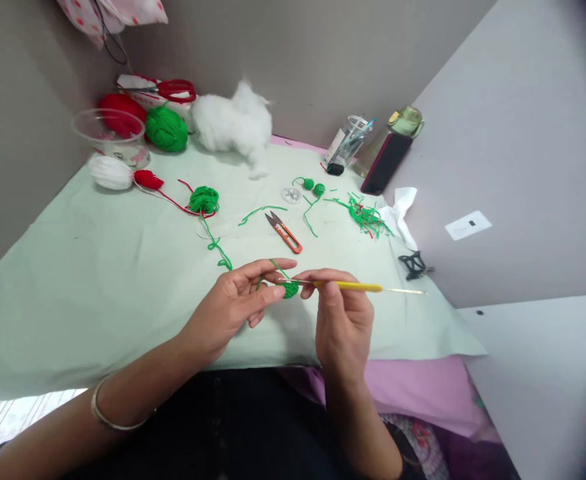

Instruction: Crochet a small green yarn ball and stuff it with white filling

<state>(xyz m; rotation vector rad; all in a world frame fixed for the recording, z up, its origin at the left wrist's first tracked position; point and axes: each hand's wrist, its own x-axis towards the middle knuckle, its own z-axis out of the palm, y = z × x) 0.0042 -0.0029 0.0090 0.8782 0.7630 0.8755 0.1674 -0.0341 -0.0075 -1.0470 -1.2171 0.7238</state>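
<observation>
A small green crocheted piece [290,289] is pinched between the thumb and fingers of my left hand [245,293], with green yarn running over the raised index finger. My right hand [343,310] grips a crochet hook [360,287] by its yellow handle. The hook's metal tip points left and meets the upper edge of the green piece. From my left hand the yarn [217,248] trails back to a loose green bundle [203,200]. Orange thread snips [285,233] lie just beyond my hands.
Two small green balls [319,189], green yarn scraps [365,217] and a black stand [413,265] lie on the pale cloth [123,267]. Behind are white stuffing [233,123], a green yarn ball [167,129], a clear tub [110,137] and a phone [387,162] against a bottle.
</observation>
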